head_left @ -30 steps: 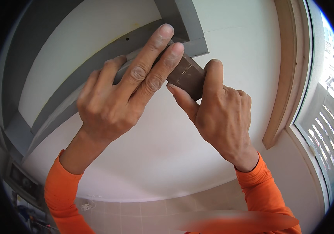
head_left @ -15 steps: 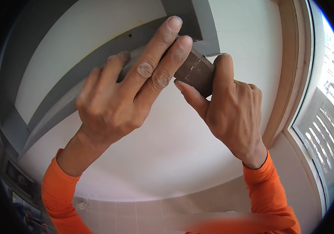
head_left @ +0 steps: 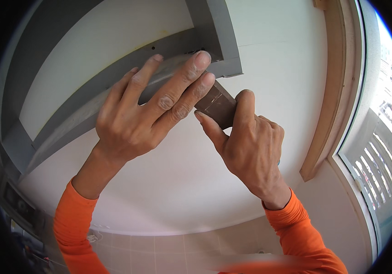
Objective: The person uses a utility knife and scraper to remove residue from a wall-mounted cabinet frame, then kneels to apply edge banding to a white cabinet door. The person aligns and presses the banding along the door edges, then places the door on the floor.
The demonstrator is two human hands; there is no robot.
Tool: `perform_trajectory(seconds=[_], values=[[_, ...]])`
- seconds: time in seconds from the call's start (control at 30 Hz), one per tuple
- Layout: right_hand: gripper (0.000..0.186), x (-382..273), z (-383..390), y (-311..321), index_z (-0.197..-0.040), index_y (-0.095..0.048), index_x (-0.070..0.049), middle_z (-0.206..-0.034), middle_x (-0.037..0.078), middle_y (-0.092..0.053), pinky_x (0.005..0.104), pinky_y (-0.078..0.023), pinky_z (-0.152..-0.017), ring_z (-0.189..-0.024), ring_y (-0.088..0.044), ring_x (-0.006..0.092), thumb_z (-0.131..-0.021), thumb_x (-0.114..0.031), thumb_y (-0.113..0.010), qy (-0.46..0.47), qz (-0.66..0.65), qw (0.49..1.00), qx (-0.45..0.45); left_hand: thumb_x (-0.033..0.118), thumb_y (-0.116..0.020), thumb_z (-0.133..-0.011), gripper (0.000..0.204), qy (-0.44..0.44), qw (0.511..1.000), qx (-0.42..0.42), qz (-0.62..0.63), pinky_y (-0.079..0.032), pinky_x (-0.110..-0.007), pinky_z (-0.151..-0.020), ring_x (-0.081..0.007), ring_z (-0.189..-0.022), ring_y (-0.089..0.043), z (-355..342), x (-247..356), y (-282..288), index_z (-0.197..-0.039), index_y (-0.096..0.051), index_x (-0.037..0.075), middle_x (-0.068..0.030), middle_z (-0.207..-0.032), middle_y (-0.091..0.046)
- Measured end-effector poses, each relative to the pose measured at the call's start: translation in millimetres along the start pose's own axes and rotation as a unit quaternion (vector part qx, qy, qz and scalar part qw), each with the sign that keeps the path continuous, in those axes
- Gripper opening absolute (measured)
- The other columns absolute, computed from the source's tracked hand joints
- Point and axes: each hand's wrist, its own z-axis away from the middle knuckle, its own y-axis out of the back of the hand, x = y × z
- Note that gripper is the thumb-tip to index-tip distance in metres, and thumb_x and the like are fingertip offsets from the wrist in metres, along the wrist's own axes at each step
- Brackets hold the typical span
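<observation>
flat brown block [head_left: 218, 108], pale-marked, tilted

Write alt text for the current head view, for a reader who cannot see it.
A bare right hand grips a dark brown, flat rectangular block, while two dusty fingers of the left hand overlap its other end. Beside them is a grey angular frame against a white wall, with a bright glass window at right.

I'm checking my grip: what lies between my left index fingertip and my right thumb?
Part of the brown block, held in the right hand, shows there in the head view.
</observation>
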Motion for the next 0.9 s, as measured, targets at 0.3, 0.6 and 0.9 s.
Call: perform_trajectory(seconds=[0.3, 0.6, 0.9], values=[[0.057, 9, 2, 3, -0.083, -0.045, -0.007, -0.046, -0.001, -0.049, 0.0271, -0.039, -0.035, -0.032, -0.046, 0.0118, -0.093, -0.056, -0.073, -0.006, -0.002, 1.0, -0.013, 0.015, -0.08, -0.084, 0.049, 0.008, 0.999, -0.022, 0.027, -0.064, -0.04, -0.091, -0.0278, -0.115, -0.07, 2, 7, 3, -0.131, -0.071, 0.025, 0.003, -0.137, -0.069], [0.06, 16, -6, 8, -0.093, -0.047, -0.002, -0.05, 0.004, -0.058, 0.0307, -0.045, -0.04, -0.037, -0.057, 0.0186, -0.09, -0.054, -0.077, 0.019, 0.027, 0.999, -0.037, 0.009, -0.081, -0.08, 0.053, -0.002, 1.0, 0.009, 0.022, -0.064, -0.026, -0.073, -0.0205, -0.092, -0.072, -3, 2, -1, -0.13, -0.072, 0.023, 0.0021, -0.13, -0.073], [0.06, 24, -16, 15, -0.094, -0.047, -0.002, -0.05, 0.006, -0.059, 0.0322, -0.047, -0.041, -0.038, -0.059, 0.0221, -0.091, -0.055, -0.075, 0.054, 0.043, 0.996, -0.049, 0.005, -0.081, -0.079, 0.051, -0.002, 1.0, 0.01, 0.025, -0.063, -0.025, -0.071, -0.0186, -0.088, -0.072, -3, 0, 0, -0.128, -0.074, 0.018, -0.0005, -0.13, -0.073]])
